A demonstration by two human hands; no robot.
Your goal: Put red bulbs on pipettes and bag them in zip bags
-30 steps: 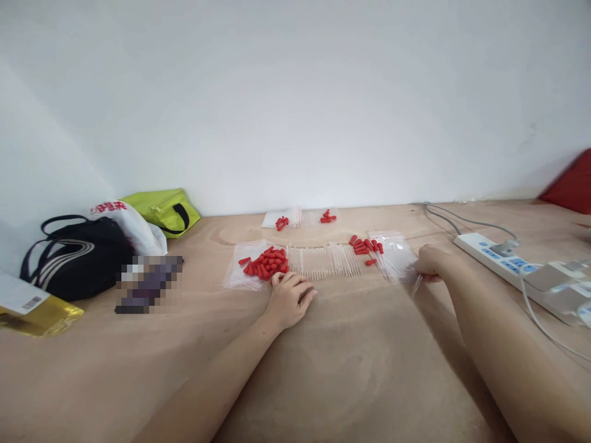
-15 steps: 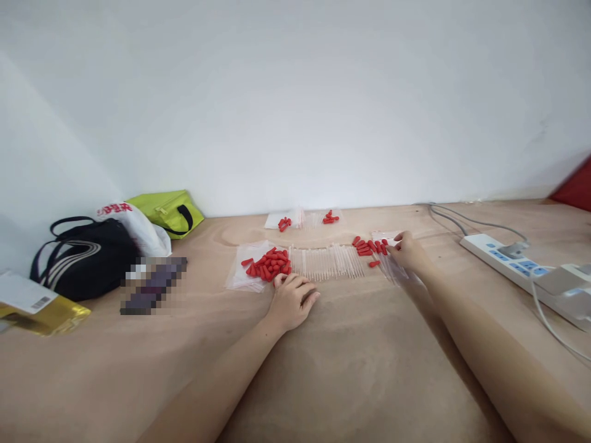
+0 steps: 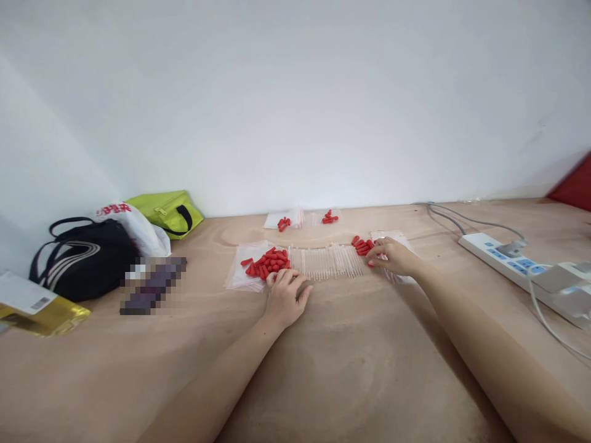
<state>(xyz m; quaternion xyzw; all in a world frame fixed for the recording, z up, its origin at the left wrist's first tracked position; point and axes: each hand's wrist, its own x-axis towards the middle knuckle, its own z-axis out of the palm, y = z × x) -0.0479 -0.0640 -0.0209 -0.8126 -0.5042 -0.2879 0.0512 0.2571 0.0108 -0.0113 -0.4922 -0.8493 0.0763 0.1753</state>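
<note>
- A row of thin clear sticks [image 3: 318, 263] lies side by side in the middle of the table [image 3: 351, 369], their lengths running from near to far.
- Just left of the row, a large pile of red pieces [image 3: 268, 264] lies partly on flat clear bags [image 3: 240, 278].
- To the right of the row is a smaller red group [image 3: 361, 245], beside the right-hand clear bags [image 3: 396, 235], which the right hand partly covers.
- The left hand [image 3: 285, 299] lies palm down at the near edge of the large pile, its fingers slightly apart and bent, the thumb held away from them.
- The right hand [image 3: 394, 255] reaches in from the right, its fingers curled and the thumb at a red piece near the row's right end; I cannot tell whether they are closed on it.
- Beyond the row, near the wall [image 3: 323, 92], two small red clusters lie on more clear bags, one left [image 3: 284, 224] and one right [image 3: 329, 217].
- At right stands a white power strip [image 3: 503, 258] with plugs and grey cords; a red object [image 3: 575, 184] sits at the far right.
- At left are a lime-green bag [image 3: 170, 212], a white plastic bag [image 3: 138, 227] with red print, a black bag [image 3: 87, 261], a pixelated dark item [image 3: 154, 286] and a gold package [image 3: 50, 314].
</note>
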